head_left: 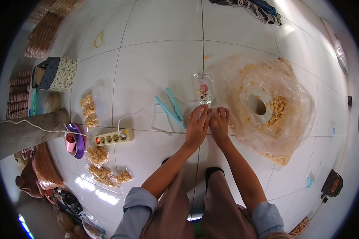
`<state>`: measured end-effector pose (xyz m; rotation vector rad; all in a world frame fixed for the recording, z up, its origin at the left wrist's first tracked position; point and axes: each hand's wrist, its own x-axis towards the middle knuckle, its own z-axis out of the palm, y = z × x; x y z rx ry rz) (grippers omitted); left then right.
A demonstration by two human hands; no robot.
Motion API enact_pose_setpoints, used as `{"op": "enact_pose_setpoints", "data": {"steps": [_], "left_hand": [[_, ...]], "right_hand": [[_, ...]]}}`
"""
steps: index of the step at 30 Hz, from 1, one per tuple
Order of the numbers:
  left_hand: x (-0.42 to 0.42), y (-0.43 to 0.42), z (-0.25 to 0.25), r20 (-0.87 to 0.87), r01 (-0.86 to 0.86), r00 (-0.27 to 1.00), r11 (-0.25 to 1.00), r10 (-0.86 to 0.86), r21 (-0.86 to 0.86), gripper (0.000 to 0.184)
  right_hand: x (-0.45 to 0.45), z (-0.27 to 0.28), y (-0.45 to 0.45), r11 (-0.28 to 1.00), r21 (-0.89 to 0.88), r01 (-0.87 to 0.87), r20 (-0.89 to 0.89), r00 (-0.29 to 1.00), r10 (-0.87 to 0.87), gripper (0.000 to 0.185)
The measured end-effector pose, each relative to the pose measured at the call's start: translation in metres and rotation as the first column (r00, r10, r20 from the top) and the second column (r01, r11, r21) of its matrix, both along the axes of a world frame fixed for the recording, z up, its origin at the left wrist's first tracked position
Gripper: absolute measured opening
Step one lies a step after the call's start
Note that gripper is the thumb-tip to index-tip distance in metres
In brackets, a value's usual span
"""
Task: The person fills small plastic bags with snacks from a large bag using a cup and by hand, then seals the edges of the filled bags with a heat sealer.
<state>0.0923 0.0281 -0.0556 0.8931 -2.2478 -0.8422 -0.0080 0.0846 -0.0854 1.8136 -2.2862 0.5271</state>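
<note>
A small clear plastic bag [204, 88] with a red printed design lies on the floor tiles, its near end at my fingertips. My left hand [197, 124] is closed, pinching that near end. Right beside it, my right hand [219, 121] has its fingers curled in at the same edge; the exact grip is partly hidden. Just left of my hands rests a light blue flat iron [172, 108], its two arms spread in a V and its white cord trailing left. To the right is a large clear bag of snack pieces [278, 107] with a white cylinder [257, 106] in it.
A power strip [113, 137] with a lit red switch sits on the left. Filled snack bags [88, 110] and more small packs [101, 171] lie around it. Further left are a purple dish [79, 141], a pillar [36, 129] and a patterned handbag [62, 73].
</note>
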Motion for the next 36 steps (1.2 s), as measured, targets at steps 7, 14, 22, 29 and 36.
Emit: {"op": "enact_pose_setpoints", "data": {"steps": [7, 14, 22, 29, 36], "left_hand": [[-0.001, -0.006, -0.006, -0.005, 0.02, 1.0, 0.988, -0.019, 0.152, 0.037], [0.0, -0.006, -0.008, -0.003, 0.0, 1.0, 0.982, 0.0, 0.189, 0.032], [-0.007, -0.018, 0.064, -0.208, 0.098, 0.976, 0.978, -0.059, 0.183, 0.036], [-0.003, -0.028, 0.256, -0.41, 0.538, 0.828, 0.747, -0.382, 0.391, 0.031], [0.023, 0.0, 0.36, -0.579, 0.45, 0.807, 0.759, -0.121, 0.47, 0.013]], "right_hand": [[0.001, 0.002, -0.003, 0.998, 0.0, 0.063, 0.16, 0.985, -0.062, 0.01], [0.008, 0.052, 0.01, 0.987, -0.056, 0.154, 0.307, 0.943, -0.13, 0.008], [-0.026, 0.161, 0.025, 0.941, -0.188, 0.283, 0.655, 0.75, -0.094, 0.009], [-0.052, 0.324, 0.038, 0.91, -0.261, 0.321, 0.856, 0.513, 0.065, 0.01], [-0.041, 0.435, 0.078, 0.751, -0.544, 0.375, 0.806, 0.482, 0.344, 0.013]]}}
